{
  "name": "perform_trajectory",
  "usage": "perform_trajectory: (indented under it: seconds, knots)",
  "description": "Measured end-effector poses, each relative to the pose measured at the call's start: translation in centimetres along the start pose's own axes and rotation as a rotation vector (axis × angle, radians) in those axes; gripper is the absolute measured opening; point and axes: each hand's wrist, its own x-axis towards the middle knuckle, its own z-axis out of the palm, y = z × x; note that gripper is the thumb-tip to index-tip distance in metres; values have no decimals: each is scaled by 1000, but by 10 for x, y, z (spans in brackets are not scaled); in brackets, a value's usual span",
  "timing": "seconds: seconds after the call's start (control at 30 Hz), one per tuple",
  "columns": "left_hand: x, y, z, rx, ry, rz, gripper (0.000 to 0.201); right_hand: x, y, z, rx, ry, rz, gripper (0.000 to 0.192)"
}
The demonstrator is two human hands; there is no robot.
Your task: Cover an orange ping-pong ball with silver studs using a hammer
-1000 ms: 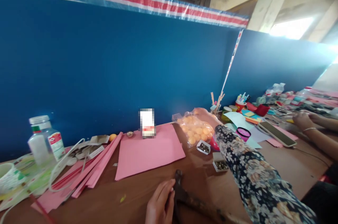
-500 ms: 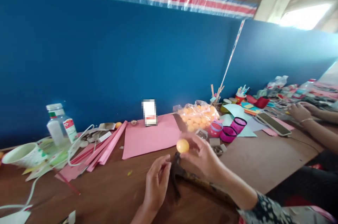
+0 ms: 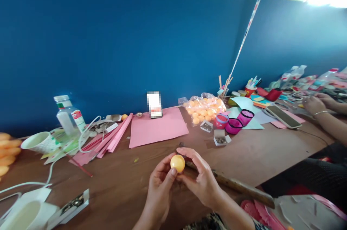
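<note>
With left hand [image 3: 159, 186] and right hand [image 3: 204, 183] close together above the smooth brown tabletop [image 3: 114, 194], forearms slanted in from below, palms turned toward each other. Pinching a small, glossy, yellow-orange ball [image 3: 178, 163] between left thumb and half-curled left fingers, with right hand curved half open in a loose C around its other side, index finger above and thumb below; cannot tell whether also gripping. Holding it near a hammer [image 3: 241, 186] with a worn brown wooden handle, on the near side of a flat, pink, rectangular paper sheet [image 3: 159, 132].
</note>
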Motion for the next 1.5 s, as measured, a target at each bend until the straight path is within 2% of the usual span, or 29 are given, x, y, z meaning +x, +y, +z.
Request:
perform_trajectory:
  seconds: [0.1,0.27,0.4,0.63,0.8,0.97,1.13,1.33,1.5]
  knots:
    - [-3,0,2,-159,-31,-75,33,-5,1,0,14,10,17,40]
    - [-10,1,7,-323,-63,-176,28,-7,1,-2,18,49,-44,30]
    - [-13,1,8,-348,-97,-198,25,-8,-2,-5,-29,45,-86,30]
    - [-17,1,9,-277,-88,-149,25,-10,-2,-6,-109,37,-164,27]
    - [-22,-1,11,-399,-105,-226,18,-14,0,-3,-54,64,-116,33]
    - [-24,-1,11,-444,-92,-263,21,-15,-2,-3,-20,43,-81,36]
    - [-23,0,10,-413,-89,-256,23,-15,0,-5,-51,45,-110,33]
    - [-18,2,10,-204,-68,-164,34,-16,1,-4,-96,57,-98,28]
    - [-19,6,13,-103,-84,-149,32,-16,1,-5,-117,61,-110,25]
